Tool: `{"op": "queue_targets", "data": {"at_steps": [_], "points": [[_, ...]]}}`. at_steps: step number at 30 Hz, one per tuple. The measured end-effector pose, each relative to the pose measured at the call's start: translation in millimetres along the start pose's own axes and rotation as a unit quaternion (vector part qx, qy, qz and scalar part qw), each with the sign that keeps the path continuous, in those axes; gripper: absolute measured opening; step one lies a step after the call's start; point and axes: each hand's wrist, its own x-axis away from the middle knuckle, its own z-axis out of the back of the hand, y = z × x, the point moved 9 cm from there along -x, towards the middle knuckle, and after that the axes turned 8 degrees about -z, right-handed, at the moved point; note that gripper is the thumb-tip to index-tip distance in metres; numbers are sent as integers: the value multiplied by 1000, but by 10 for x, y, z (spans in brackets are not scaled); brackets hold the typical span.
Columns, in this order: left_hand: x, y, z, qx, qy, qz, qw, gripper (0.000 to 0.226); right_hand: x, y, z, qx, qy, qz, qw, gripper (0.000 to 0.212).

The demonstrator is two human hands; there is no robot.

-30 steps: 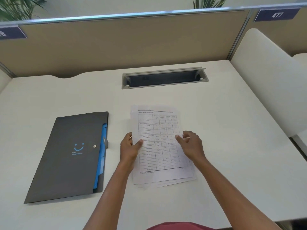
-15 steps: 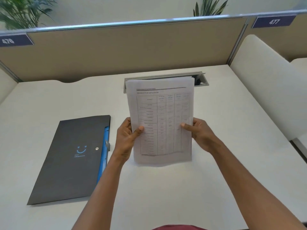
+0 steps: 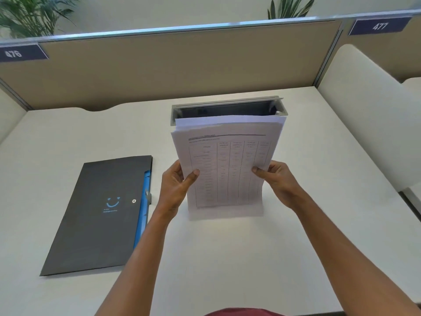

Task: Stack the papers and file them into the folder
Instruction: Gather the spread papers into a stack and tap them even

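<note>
Papers (image 3: 227,169) now upright on desk (image 3: 319,224), both hands (image 3: 176,190) (image 3: 279,179) clamped on their edges; table print unreadable; partition tags read 476 (image 3: 13,53), 477 (image 3: 380,26).

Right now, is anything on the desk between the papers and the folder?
Nothing lies between them except the left hand, which holds the papers together with the right hand. The bare desk runs across to the folder, which looks closed.

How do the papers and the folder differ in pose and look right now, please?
The papers stand upright, gripped by the left hand and right hand; the folder lies flat, untouched. The papers are white with a printed table; the folder is dark grey with blue. Both are rectangular.
</note>
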Motion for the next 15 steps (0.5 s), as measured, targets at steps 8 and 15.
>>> {"op": "queue_targets", "data": {"at_steps": [8, 15], "points": [[4, -107, -18, -46, 29, 10, 998, 18, -30, 91, -50, 20, 17, -4, 1000, 27], [-77, 24, -51, -54, 62, -7, 997, 18, -43, -84, -43, 24, 57, 22, 998, 16]]}}
